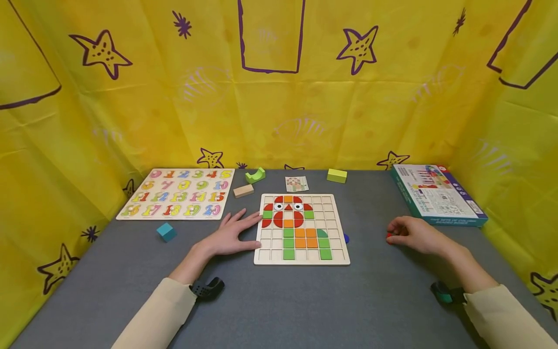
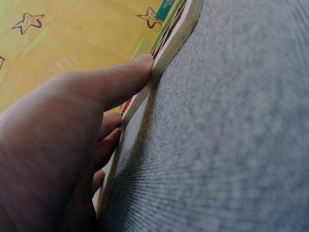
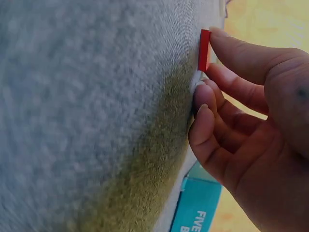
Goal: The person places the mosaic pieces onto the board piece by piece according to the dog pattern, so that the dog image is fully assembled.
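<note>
A wooden grid board [image 1: 271, 254] lies on the grey table, with red, orange and green tiles set in some of its squares and two eye tiles near the top. My left hand [image 1: 233, 235] touches the board's left edge with fingers stretched out, and in the left wrist view the thumb [image 2: 128, 79] rests against its wooden side. To the right of the board, my right hand [image 1: 414, 235] pinches a small flat red tile [image 3: 204, 50] between thumb and finger, low over the table. A blue piece [image 1: 346, 238] shows at the board's right edge, partly hidden.
Behind the board lie a small picture card [image 1: 297, 183], a yellow-green block [image 1: 337, 176], a green arch block [image 1: 255, 175] and a plain wooden block [image 1: 243, 191]. On the left are a number puzzle [image 1: 174, 193] and a teal cube [image 1: 166, 232]. A teal box [image 1: 440, 194] lies far right.
</note>
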